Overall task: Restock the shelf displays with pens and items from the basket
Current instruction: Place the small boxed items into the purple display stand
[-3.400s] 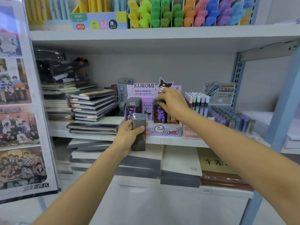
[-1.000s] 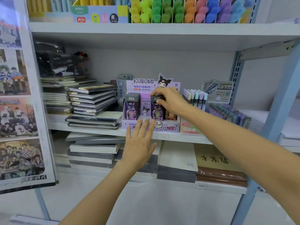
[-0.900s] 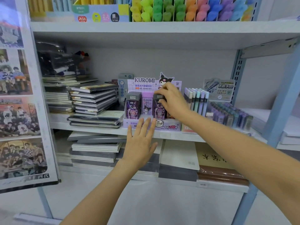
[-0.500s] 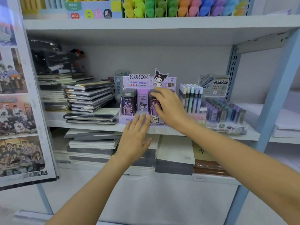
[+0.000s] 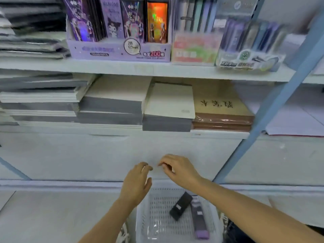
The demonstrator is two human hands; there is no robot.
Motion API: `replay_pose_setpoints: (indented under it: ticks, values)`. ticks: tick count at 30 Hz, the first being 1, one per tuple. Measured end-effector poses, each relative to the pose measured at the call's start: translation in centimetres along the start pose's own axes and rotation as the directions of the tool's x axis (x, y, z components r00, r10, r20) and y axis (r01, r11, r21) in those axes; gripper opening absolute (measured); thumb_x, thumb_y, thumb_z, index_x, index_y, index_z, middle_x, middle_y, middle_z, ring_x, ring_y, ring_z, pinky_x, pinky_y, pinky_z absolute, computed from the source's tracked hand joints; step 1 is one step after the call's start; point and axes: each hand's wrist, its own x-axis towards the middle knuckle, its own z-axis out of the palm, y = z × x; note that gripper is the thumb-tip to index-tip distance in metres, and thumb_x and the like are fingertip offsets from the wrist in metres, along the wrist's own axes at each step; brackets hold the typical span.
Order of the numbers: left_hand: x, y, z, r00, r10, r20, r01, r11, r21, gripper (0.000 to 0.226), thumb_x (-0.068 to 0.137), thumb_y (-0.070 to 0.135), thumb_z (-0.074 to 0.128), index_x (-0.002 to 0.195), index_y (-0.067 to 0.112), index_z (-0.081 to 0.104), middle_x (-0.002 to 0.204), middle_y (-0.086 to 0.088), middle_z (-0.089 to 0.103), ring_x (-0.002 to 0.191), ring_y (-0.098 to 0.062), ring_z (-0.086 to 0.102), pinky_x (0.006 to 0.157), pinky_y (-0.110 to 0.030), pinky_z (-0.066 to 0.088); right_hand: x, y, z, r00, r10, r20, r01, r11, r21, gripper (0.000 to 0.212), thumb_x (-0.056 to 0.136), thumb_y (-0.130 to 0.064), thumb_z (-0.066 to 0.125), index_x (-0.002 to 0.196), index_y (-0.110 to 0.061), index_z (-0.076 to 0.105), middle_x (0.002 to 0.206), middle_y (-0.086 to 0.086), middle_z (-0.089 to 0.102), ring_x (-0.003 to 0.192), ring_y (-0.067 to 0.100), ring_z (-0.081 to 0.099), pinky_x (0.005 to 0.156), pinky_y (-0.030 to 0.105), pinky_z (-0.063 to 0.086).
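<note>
A white perforated basket [image 5: 156,225] sits low in front of me with a black box [image 5: 180,205] and a purple box [image 5: 199,218] lying in it. My left hand [image 5: 136,183] and my right hand [image 5: 178,169] hover empty just above the basket's far rim, fingers loosely bent, fingertips close together. The purple Kuromi display box [image 5: 119,50] stands on the shelf above, filled with upright lead boxes.
Pen displays [image 5: 245,41] stand right of the Kuromi box. Stacks of notebooks [image 5: 112,102] and a brown book [image 5: 222,109] fill the shelf below. A blue upright post [image 5: 273,106] runs diagonally at right. A white panel [image 5: 87,155] lies behind my hands.
Both hands have left the Kuromi display and dropped down to the basket. The view has tilted down, so the basket now shows.
</note>
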Motion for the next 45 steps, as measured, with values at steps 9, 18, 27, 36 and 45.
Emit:
replay_pose_setpoints:
  ticks: [9,18,27,36,45]
  values:
    - [-6.3,-4.8,10.2,0.825,-0.195,0.53,0.067,0.966,0.251,0.063,0.103,0.041,0.031,0.156,0.021,0.004,0.158,0.0,-0.022,0.146,-0.022,-0.021,0.119,-0.034,-0.009,-8.4,12.9,11.2,0.802,0.477,0.359,-0.481,0.873,-0.085,0.027,0.095,-0.01,0.048,0.12,-0.015,0.06,0.125,0.001,0.058,0.111,0.02,0.055,0.093,0.027,0.043]
    - [-7.3,-4.7,11.5,0.874,-0.174,0.453,0.07,0.969,0.238,0.055,0.096,0.039,0.034,0.144,0.014,0.045,0.157,-0.008,0.027,0.145,-0.033,0.022,0.118,-0.047,0.018,-9.2,15.4,15.9,0.807,0.377,0.454,-0.303,0.925,-0.228,0.032,0.084,-0.014,0.065,0.114,-0.019,0.055,0.115,-0.005,0.045,0.093,0.014,0.051,0.075,0.023,0.039]
    - [-4.9,-1.9,11.7,0.958,-0.181,0.224,0.153,0.979,0.138,0.032,0.092,0.015,0.057,0.123,0.009,0.063,0.13,-0.014,0.058,0.12,-0.036,0.054,0.105,-0.051,0.042,-6.6,16.2,10.7,0.862,0.408,0.301,-0.464,0.874,0.144,0.017,0.091,-0.031,0.064,0.097,-0.016,0.059,0.083,-0.012,0.056,0.072,0.008,0.052,0.064,0.028,0.041]
    - [-0.3,5.7,17.0,0.641,-0.302,0.705,0.638,0.721,-0.271,0.026,0.1,0.024,0.049,0.124,0.018,0.057,0.104,0.0,0.062,0.083,-0.011,0.059,0.07,-0.021,0.048,-11.7,18.5,5.1,0.743,0.66,0.112,-0.646,0.663,0.378,0.005,0.089,-0.023,0.068,0.088,-0.018,0.065,0.069,-0.005,0.059,0.054,0.002,0.044,0.056,0.016,0.036]
    - [0.7,10.3,22.3,0.366,-0.424,0.828,0.929,0.21,-0.304,0.031,0.097,0.016,0.057,0.125,0.009,0.048,0.119,-0.009,0.061,0.103,-0.021,0.058,0.084,-0.03,0.045,-15.3,20.3,6.2,0.571,0.755,0.322,-0.789,0.396,0.47,0.016,0.092,-0.031,0.064,0.092,-0.015,0.063,0.087,0.0,0.066,0.079,0.014,0.06,0.069,0.026,0.048]
